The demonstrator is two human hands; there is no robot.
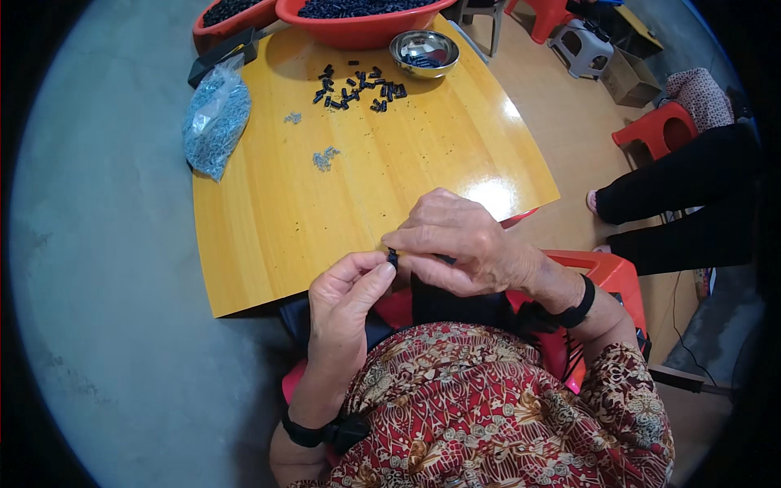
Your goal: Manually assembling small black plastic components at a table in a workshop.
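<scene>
Just past the table's near edge, my left hand (348, 289) pinches a small black cylindrical part (393, 258) between thumb and finger. My right hand (455, 241) is closed at the upper end of the same part, its thumb and forefinger meeting there; whether it holds a second tiny piece is hidden. Similar small black parts (355, 91) lie scattered on the far side of the yellow table (268, 236). Nearer to me are two little heaps of tiny silvery pieces, a larger heap (325, 158) and a smaller heap (293, 119).
A steel bowl (424, 54) with some dark parts stands at the far right of the table. Behind it is a red basin (358, 29) full of black parts. A clear bag (216, 119) of silvery pieces lies at the left edge. Another person's dark-trousered legs (683, 203) are at right.
</scene>
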